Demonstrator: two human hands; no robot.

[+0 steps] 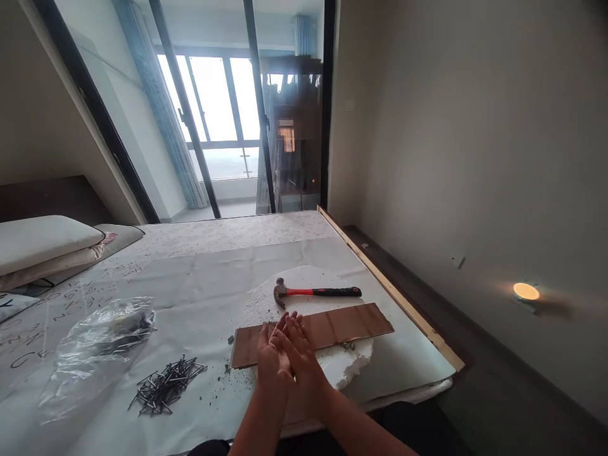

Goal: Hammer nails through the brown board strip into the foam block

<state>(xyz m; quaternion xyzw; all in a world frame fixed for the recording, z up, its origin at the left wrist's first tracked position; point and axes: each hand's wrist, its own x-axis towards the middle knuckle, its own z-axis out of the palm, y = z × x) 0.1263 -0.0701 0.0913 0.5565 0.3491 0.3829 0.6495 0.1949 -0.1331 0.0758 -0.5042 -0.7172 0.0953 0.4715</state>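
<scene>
My left hand (272, 356) is turned palm up, its fingers stretched out and slightly cupped. Across its fingers lies my right hand (303, 353), also with fingers extended. I see nothing held in either, though the space between the palms is partly hidden. Both are above a brown strip of cardboard (349, 325), which rests on a broken slab of white foam (344, 367). Just beyond the strip, a claw hammer (316, 292) with a red and black handle lies on the foam, head to the left. A pile of loose nails (166, 384) is to the left of my hands.
A crumpled clear plastic bag (102, 351) with dark contents lies at left. Dark crumbs and grit are scattered around the foam. The pale sheet (204, 285) covers a bed with a wooden edge rail (394, 291) at right. Pillows (50, 237) are stacked far left.
</scene>
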